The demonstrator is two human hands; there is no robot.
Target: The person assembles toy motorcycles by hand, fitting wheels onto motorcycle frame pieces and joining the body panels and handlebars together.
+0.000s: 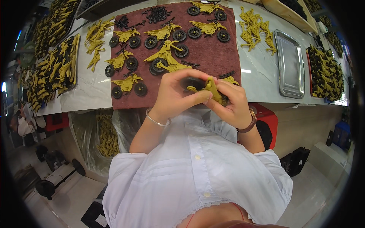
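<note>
Just above the table's near edge, both my hands grip one toy motorcycle (213, 89), a yellow body with a black wheel. My left hand (175, 93) curls round the wheel side, thumb pressed against the yellow part. Fingers and thumb of my right hand (235, 100) pinch the other end of the body. The hands cover much of the toy. Beyond my left hand, yellow body pieces (166, 57) lie with black wheels (158, 65) on a maroon cloth (213, 53). Small black handlebar-like parts (190, 64) rest near them.
Several yellow toy motorcycles (208, 28) with black wheels stand about the cloth. Loose yellow pieces (251, 28) lie to its right, others (97, 36) to its left. A metal tray (279, 64) is on the right, beside a full tray of yellow and black toys (325, 74). Another pile (57, 64) fills the left.
</note>
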